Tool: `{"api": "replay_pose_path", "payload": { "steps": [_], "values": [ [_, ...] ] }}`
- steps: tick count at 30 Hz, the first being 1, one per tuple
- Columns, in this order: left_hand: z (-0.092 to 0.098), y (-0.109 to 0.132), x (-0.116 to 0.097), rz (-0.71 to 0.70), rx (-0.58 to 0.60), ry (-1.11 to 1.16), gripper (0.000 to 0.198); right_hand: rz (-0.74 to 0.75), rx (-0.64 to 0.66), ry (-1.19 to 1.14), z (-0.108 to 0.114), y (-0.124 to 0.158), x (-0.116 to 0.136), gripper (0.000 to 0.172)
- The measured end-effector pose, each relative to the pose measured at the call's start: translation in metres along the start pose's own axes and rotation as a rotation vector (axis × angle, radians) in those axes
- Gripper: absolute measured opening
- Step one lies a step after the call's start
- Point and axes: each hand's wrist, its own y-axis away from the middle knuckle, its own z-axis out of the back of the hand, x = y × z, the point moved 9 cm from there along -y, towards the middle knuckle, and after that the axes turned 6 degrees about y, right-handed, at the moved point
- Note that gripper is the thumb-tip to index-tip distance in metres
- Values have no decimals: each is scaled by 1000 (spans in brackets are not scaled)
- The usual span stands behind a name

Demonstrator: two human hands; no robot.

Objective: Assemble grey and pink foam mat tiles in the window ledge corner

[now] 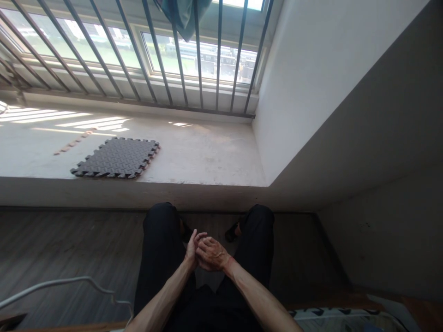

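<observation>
My two hands meet between my knees, over the gap in my dark trousers point(258, 240). My left hand point(192, 249) is turned palm inward, its visible fingers stretched out and slightly bent. Against its palm and fingers rests my right hand point(212, 254), back up, with its fingers curled. Whatever is inside those curled fingers, if anything, is hidden. No object shows between the hands.
Ahead is a white window ledge point(207, 157) carrying a grey interlocking foam mat point(119, 157). Metal bars point(199, 60) stand before the window, with a cloth point(187, 18) hanging there. A white wall point(311, 69) rises at right. A white cable point(65, 281) curves at lower left.
</observation>
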Motion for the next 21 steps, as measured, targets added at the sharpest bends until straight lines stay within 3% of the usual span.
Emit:
{"api": "replay_pose_path", "payload": {
  "steps": [4, 10, 16, 21],
  "values": [
    [2, -9, 4, 3, 42, 25, 48, 1, -3, 14, 6, 3, -3, 29],
    [6, -16, 4, -12, 76, 4, 49, -17, 168, -36, -25, 4, 1, 22],
    [6, -13, 3, -14, 65, -42, 47, -97, 365, -70, -45, 10, 6, 33],
    [7, -15, 4, -13, 45, -72, 47, -179, 426, -91, -48, 14, 0, 38]
  ]
}}
